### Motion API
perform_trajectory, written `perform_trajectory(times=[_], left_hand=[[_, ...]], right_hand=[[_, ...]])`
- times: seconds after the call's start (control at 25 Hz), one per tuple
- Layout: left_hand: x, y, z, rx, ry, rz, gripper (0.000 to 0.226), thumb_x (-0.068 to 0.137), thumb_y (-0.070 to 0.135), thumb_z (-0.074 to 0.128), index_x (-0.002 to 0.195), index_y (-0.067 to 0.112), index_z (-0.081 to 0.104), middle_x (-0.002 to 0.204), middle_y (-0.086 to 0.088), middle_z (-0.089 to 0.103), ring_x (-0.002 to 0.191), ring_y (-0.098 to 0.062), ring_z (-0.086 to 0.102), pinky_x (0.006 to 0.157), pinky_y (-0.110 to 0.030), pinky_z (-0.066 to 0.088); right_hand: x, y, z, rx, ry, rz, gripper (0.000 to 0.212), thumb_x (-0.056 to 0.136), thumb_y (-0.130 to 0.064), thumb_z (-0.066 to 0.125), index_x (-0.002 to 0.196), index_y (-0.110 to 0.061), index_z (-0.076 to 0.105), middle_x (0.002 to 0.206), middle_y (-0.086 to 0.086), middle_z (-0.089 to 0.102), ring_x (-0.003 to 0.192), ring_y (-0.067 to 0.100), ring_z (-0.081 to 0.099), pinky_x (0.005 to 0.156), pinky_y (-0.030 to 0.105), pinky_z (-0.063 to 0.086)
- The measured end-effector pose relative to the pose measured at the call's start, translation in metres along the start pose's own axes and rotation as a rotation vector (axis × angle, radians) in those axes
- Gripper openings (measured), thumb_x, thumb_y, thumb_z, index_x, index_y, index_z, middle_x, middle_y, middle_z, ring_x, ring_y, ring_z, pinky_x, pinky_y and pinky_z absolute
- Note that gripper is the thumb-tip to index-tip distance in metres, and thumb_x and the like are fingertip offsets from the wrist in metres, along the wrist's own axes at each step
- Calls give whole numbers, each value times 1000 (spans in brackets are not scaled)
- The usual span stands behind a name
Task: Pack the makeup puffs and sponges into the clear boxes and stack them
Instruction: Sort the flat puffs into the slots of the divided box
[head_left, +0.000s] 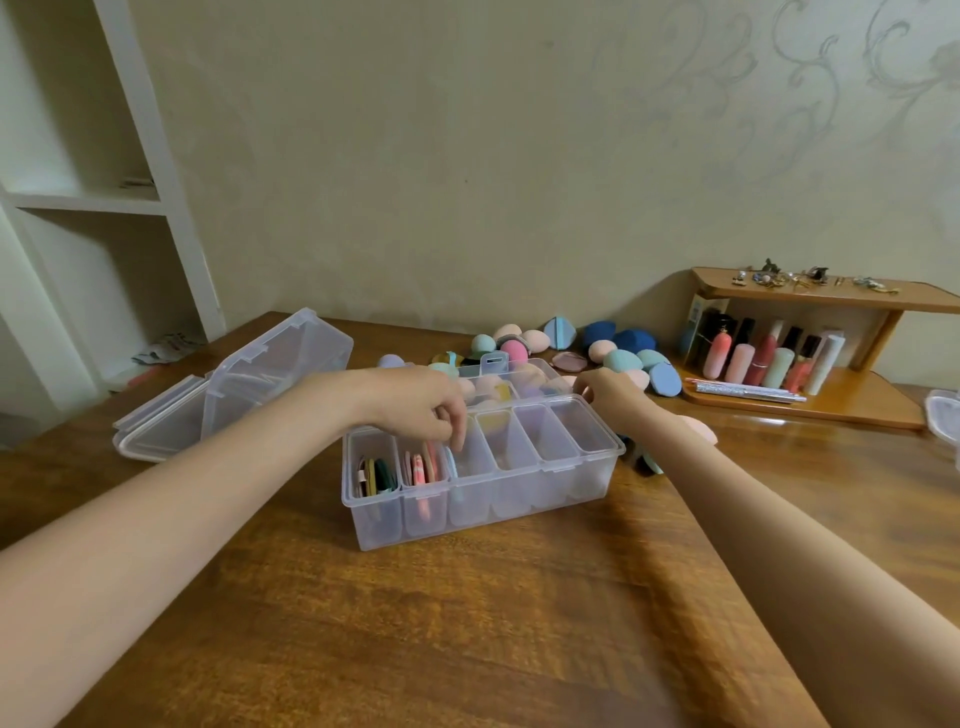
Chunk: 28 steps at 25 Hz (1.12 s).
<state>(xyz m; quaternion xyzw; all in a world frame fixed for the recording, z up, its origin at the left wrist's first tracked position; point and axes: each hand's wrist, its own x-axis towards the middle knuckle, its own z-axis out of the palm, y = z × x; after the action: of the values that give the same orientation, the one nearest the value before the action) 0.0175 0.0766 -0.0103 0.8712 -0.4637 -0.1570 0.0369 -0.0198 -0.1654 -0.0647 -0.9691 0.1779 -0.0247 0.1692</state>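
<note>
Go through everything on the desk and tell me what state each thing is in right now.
Divided box: open, two leftmost slots hold flat puffs, the rest look empty.
Second clear box: lid up, nothing visible inside.
Loose sponges: unpacked, on the table behind.
Left hand: fingers curled into the third slot.
Right hand: on the box's far right corner; grip unclear.

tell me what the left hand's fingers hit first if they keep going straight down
Probably the bottom of the third compartment in the clear box; the left hand points its fingers down into it, though depth is unclear.
</note>
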Motion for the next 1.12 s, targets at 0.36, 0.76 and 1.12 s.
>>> perform_trajectory(times=[0.36, 0.76, 1.12], left_hand=[[2, 3, 8, 16, 70, -50, 16, 90, 30, 56, 91, 19, 68, 105, -1, 65, 98, -13, 59, 76, -22, 46], [-5, 8, 21, -70, 157, -181, 18, 88, 24, 58, 105, 20, 60, 93, 0, 60, 84, -15, 57, 71, -28, 50], [-18, 6, 18, -163, 123, -20, 23, 86, 9, 53, 98, 22, 67, 104, 2, 61, 98, -15, 57, 89, -32, 49]], right_hand=[[-28, -10, -41, 475, 367, -20, 31, 81, -14, 70, 108, 0, 63, 95, 9, 62, 84, 22, 58, 66, 24, 44], [-106, -101, 17, 367, 271, -398, 15, 77, -7, 65, 77, -11, 51, 67, -2, 51, 63, 11, 47, 54, 21, 35], [-105, -97, 28, 104, 176, -483, 21, 88, -12, 56, 99, -6, 72, 101, 12, 71, 104, 30, 51, 85, 35, 44]])
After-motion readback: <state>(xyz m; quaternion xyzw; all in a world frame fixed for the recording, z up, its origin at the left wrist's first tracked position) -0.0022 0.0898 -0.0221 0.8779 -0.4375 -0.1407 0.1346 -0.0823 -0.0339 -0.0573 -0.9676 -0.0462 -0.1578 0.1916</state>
